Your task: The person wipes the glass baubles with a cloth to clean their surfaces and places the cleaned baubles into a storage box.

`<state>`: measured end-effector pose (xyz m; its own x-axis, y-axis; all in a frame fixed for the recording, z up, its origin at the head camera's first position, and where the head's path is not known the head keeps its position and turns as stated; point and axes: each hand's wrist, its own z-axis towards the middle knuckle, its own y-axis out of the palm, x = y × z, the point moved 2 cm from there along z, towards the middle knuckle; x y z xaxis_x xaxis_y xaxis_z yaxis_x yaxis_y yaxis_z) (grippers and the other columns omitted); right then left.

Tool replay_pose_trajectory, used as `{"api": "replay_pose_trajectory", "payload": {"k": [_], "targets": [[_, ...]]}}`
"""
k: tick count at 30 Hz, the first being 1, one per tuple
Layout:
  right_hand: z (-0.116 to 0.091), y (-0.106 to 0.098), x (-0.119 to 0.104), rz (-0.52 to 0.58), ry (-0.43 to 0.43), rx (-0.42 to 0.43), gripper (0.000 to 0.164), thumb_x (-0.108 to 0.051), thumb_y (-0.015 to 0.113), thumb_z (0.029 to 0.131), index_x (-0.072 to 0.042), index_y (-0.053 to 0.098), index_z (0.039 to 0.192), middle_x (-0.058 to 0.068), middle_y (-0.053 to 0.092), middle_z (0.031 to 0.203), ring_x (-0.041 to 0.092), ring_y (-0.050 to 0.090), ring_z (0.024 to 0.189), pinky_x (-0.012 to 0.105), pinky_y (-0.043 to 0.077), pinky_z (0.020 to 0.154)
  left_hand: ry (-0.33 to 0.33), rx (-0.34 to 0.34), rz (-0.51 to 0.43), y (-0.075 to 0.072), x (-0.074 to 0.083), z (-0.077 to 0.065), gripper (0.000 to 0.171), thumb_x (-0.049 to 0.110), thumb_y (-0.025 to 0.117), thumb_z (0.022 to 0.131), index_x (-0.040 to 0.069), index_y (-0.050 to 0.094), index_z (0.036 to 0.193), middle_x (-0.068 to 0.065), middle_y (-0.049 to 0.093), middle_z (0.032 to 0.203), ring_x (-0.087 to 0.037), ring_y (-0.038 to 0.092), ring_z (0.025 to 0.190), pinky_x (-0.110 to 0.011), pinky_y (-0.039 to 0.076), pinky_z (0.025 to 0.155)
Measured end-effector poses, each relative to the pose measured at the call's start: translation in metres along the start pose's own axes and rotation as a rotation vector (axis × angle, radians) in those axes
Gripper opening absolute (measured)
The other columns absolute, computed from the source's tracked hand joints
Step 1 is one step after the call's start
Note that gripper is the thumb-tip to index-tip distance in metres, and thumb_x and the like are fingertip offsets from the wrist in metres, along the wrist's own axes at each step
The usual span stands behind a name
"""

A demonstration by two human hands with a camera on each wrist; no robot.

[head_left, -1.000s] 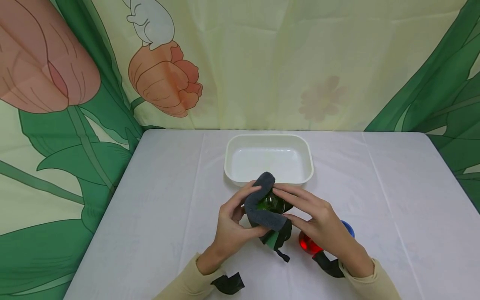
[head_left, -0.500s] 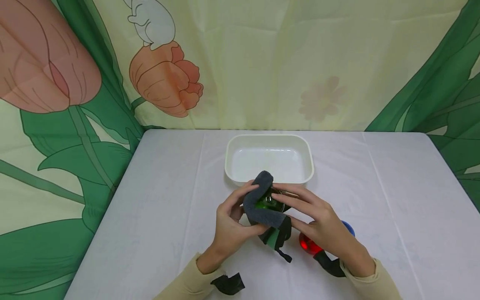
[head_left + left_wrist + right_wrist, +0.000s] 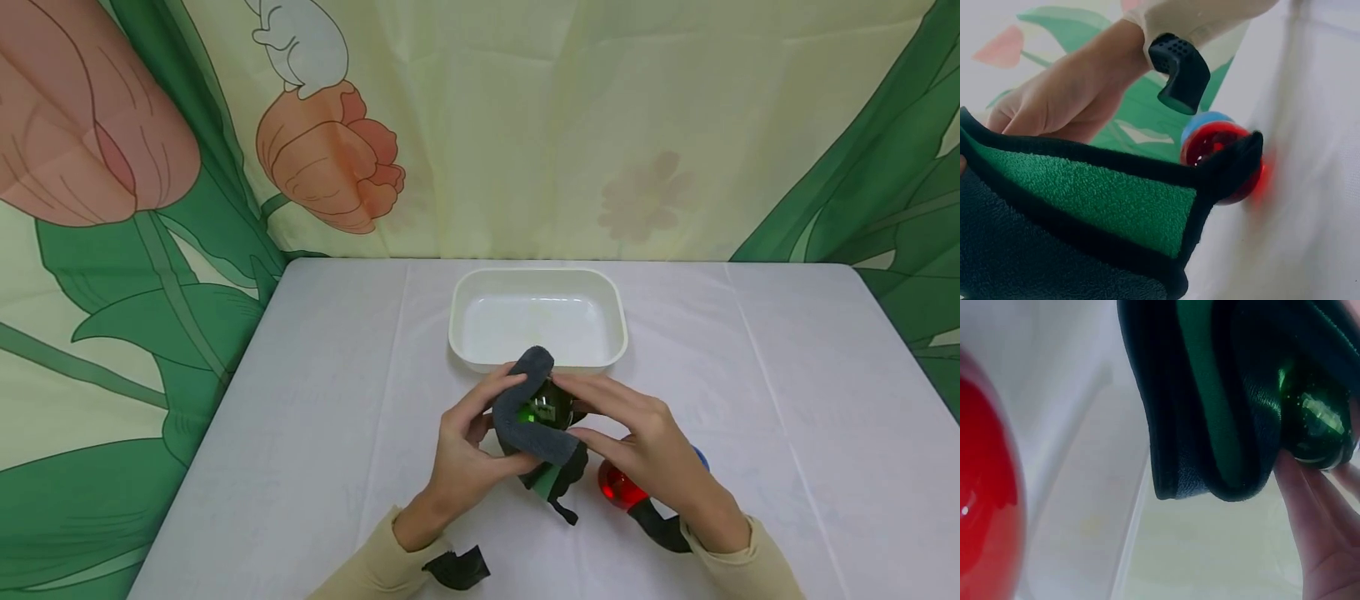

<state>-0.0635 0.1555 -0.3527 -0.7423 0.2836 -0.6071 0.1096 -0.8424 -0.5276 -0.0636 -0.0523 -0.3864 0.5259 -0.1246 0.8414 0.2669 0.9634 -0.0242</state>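
Note:
My left hand point(image 3: 468, 457) grips a cloth point(image 3: 517, 429), dark grey on one face and green on the other with black edging, folded round a shiny, see-through green rounded object point(image 3: 553, 403). From the other side my right hand point(image 3: 637, 427) holds that green object, thumb near the cloth's fold and fingers along its far side. In the right wrist view, fingertips press right against the green object point(image 3: 1319, 419), beside the hanging cloth point(image 3: 1232, 450). A loose cloth corner point(image 3: 1104, 200) droops in the left wrist view. The green object's lower part is hidden by the cloth.
A white rectangular tray point(image 3: 459, 329) stands just beyond the hands. Under the right forearm lie a shiny red rounded object point(image 3: 618, 488) and a blue one point(image 3: 702, 457) behind it. Black wrist mounts point(image 3: 457, 569) hang by both sleeves. A white cloth covers the table point(image 3: 330, 375).
Both hands keep the cloth and green object in nearly the same place. The right fingers have shifted slightly on the green object, and the cloth's fold has tilted a little right.

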Motion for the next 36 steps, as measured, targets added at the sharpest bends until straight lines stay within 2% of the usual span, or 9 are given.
{"api": "replay_pose_trajectory", "payload": {"k": [6, 9, 15, 21, 26, 28, 31, 33, 36], "targets": [[-0.0019, -0.0015, 0.0017, -0.002, 0.083, -0.062, 0.054, -0.039, 0.057, 0.098, -0.003, 0.056, 0.138, 0.009, 0.061, 0.136, 0.012, 0.061, 0.117, 0.015, 0.051, 0.091, -0.062, 0.053, -0.013, 0.0002, 0.0003, -0.0009, 0.07, -0.016, 0.082, 0.065, -0.004, 0.057, 0.13, -0.022, 0.054, 0.14, -0.027, 0.06, 0.119, -0.039, 0.059, 0.082], [0.0005, -0.0029, -0.0014, -0.026, 0.042, -0.057, 0.05, -0.038, 0.054, 0.1, -0.005, 0.058, 0.137, 0.01, 0.059, 0.138, 0.014, 0.057, 0.125, 0.015, 0.048, 0.097, -0.066, 0.059, -0.021, -0.0002, -0.0001, -0.0009, 0.07, -0.016, 0.081, 0.066, -0.003, 0.057, 0.13, -0.022, 0.054, 0.139, -0.026, 0.061, 0.119, -0.035, 0.059, 0.082], [0.0041, -0.0007, -0.0028, -0.04, -0.12, -0.03, 0.039, -0.028, 0.052, 0.103, -0.002, 0.065, 0.128, 0.016, 0.058, 0.135, 0.021, 0.054, 0.128, 0.017, 0.044, 0.103, -0.039, 0.06, -0.03, -0.0003, -0.0022, -0.0016, 0.069, -0.016, 0.081, 0.067, -0.005, 0.056, 0.13, -0.024, 0.054, 0.138, -0.023, 0.061, 0.117, -0.031, 0.059, 0.082], [0.0036, 0.001, -0.0015, -0.036, -0.129, -0.012, 0.038, -0.027, 0.05, 0.104, -0.002, 0.066, 0.127, 0.017, 0.058, 0.134, 0.022, 0.054, 0.127, 0.016, 0.045, 0.101, -0.052, 0.044, -0.023, 0.0003, -0.0007, -0.0014, 0.068, -0.015, 0.08, 0.069, -0.004, 0.056, 0.131, -0.023, 0.053, 0.141, -0.024, 0.06, 0.12, -0.031, 0.058, 0.083], [0.0026, -0.0003, -0.0026, -0.036, -0.066, -0.027, 0.04, -0.029, 0.051, 0.103, -0.003, 0.063, 0.131, 0.016, 0.057, 0.137, 0.022, 0.055, 0.127, 0.017, 0.045, 0.101, -0.06, 0.019, -0.019, 0.0011, 0.0004, -0.0007, 0.069, -0.014, 0.08, 0.071, -0.003, 0.054, 0.134, -0.022, 0.05, 0.145, -0.026, 0.058, 0.123, -0.033, 0.058, 0.084], [0.001, -0.0011, -0.0028, -0.035, -0.004, -0.049, 0.039, -0.019, 0.061, 0.099, -0.004, 0.06, 0.135, 0.014, 0.057, 0.138, 0.02, 0.055, 0.128, 0.017, 0.045, 0.101, -0.062, 0.015, -0.015, 0.0016, 0.0003, -0.0011, 0.069, -0.014, 0.08, 0.071, -0.003, 0.054, 0.134, -0.022, 0.049, 0.145, -0.027, 0.058, 0.124, -0.034, 0.058, 0.084], [-0.0017, -0.0021, -0.0017, -0.026, 0.102, -0.078, 0.056, 0.0, 0.073, 0.087, -0.005, 0.056, 0.14, 0.01, 0.058, 0.139, 0.017, 0.056, 0.127, 0.016, 0.045, 0.1, -0.072, 0.017, -0.011, 0.0025, -0.0003, -0.0018, 0.069, -0.013, 0.08, 0.071, -0.003, 0.055, 0.133, -0.021, 0.049, 0.145, -0.026, 0.058, 0.122, -0.033, 0.058, 0.084], [-0.0024, -0.0025, -0.0006, -0.033, 0.146, -0.096, 0.069, 0.011, 0.076, 0.078, -0.006, 0.054, 0.142, 0.008, 0.059, 0.139, 0.015, 0.057, 0.126, 0.016, 0.047, 0.098, -0.078, 0.031, -0.007, 0.003, -0.0007, -0.002, 0.068, -0.013, 0.081, 0.07, -0.002, 0.055, 0.133, -0.021, 0.05, 0.144, -0.025, 0.059, 0.122, -0.033, 0.058, 0.083], [-0.0024, -0.0037, 0.001, -0.044, 0.165, -0.116, 0.071, 0.012, 0.075, 0.077, -0.007, 0.054, 0.142, 0.007, 0.059, 0.139, 0.014, 0.059, 0.123, 0.016, 0.049, 0.095, -0.089, 0.053, -0.007, 0.0038, -0.0009, -0.0017, 0.068, -0.014, 0.081, 0.069, -0.002, 0.056, 0.132, -0.021, 0.052, 0.142, -0.025, 0.059, 0.121, -0.033, 0.059, 0.083]]}}
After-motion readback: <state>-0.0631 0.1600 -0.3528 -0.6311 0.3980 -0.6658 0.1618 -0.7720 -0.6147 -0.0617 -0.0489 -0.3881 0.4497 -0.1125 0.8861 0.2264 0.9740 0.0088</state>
